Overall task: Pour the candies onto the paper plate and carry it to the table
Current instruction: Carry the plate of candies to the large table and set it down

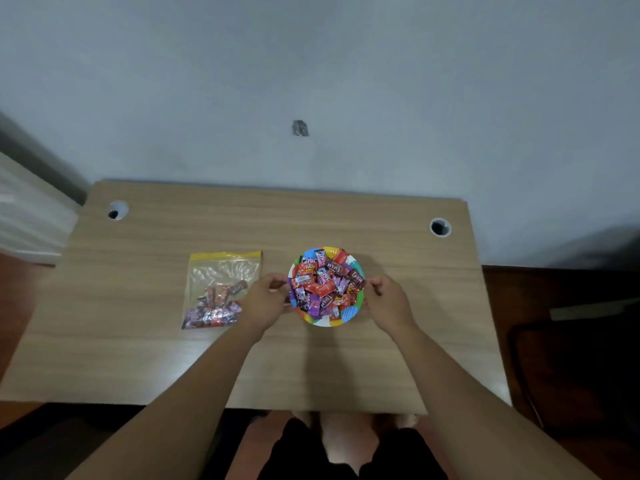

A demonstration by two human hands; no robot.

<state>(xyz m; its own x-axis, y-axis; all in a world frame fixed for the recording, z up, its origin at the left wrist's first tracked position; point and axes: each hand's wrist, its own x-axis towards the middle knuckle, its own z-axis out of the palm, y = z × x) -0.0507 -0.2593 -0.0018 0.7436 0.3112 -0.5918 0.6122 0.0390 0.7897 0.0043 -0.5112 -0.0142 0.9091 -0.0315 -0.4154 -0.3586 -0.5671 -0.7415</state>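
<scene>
A colourful paper plate (349,314) sits near the middle of the wooden table (398,341), heaped with wrapped candies (323,284). My left hand (265,299) grips the plate's left rim and my right hand (389,299) grips its right rim. I cannot tell whether the plate rests on the table or is slightly lifted. Left of the plate lies a clear zip bag (221,289) with a yellow seal, flat on the table, with some candies left in its lower part.
The table stands against a pale wall, with a round cable hole at the back left (117,210) and another at the back right (440,227). A dark chair (571,368) stands to the right. My legs show below the table's front edge.
</scene>
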